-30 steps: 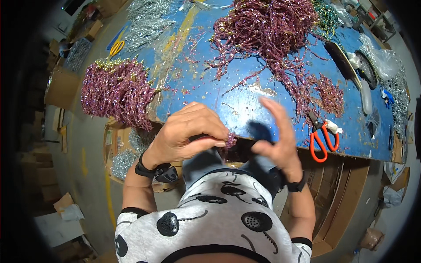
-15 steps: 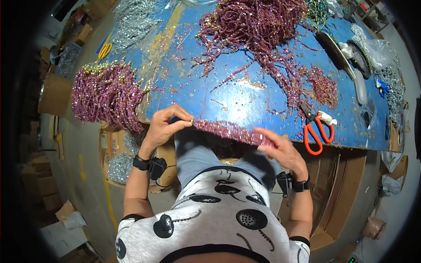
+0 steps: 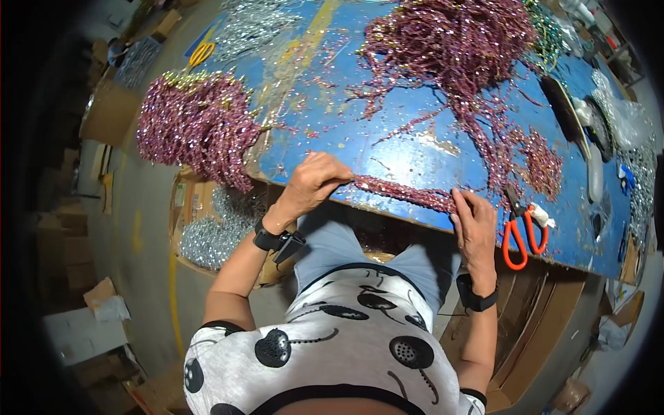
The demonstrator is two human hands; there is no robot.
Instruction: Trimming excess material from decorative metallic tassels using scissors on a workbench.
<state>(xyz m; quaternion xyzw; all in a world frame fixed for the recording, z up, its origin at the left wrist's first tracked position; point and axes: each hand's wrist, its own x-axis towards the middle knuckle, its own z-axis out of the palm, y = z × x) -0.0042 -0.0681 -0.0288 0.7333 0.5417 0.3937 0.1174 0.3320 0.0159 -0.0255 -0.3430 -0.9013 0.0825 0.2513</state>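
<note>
A thin bundle of pink glittery strands (image 3: 404, 192) stretches between my hands along the near edge of the blue table (image 3: 349, 114). My left hand (image 3: 311, 185) pinches its left end, with the fingertips pressed together. At the other end, the fingers and thumb of my right hand (image 3: 476, 228) close around the strands. Just right of that hand lies a pair of scissors (image 3: 516, 243) with red-orange handles, the handles jutting over the table edge. A large tangled pile of pink strands (image 3: 449, 45) sits at the far middle, with loose strands trailing toward my right hand.
Pink bundles with gold tips (image 3: 197, 131) hang over the table's left edge. Yellow-handled scissors (image 3: 202, 53) and silver strands (image 3: 252, 28) lie behind them. At right are a dark brush (image 3: 564, 107) and plastic bags (image 3: 626, 111). Below stand a cardboard box (image 3: 539, 339) and silver tinsel (image 3: 214, 232).
Both hands and the strand bundle have moved forward onto the table edge. My right hand has gone from loosely spread fingers to closing on the bundle's end. The view has shifted.
</note>
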